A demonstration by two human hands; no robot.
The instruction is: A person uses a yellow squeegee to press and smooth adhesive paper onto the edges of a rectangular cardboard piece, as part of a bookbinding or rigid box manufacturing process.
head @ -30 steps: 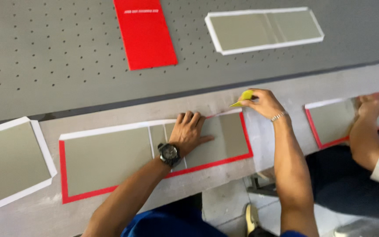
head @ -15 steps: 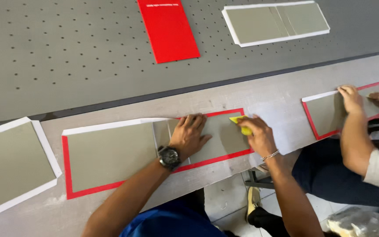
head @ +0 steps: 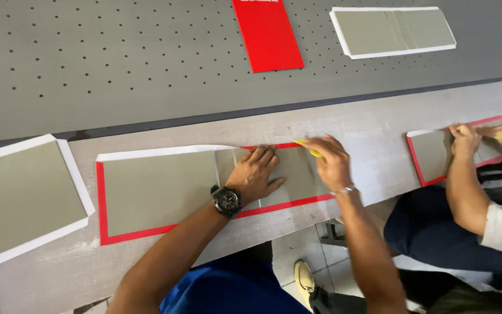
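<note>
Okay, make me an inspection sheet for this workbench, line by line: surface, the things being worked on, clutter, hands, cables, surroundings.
Surface: pale worn bench strip in front of a dark grey perforated table.
Job's things: grey board on a red backing sheet, white strip along its top edge; small yellow tool.
Clutter: red sheet, white-edged grey board on the perforated table; another white-edged board at far left.
Hands: left hand flat on the board, wristwatch on; right hand grips the yellow tool.
Cables: nothing seen.
Surroundings: a co-worker's hands on a second red-backed board; tiled floor below.
</note>
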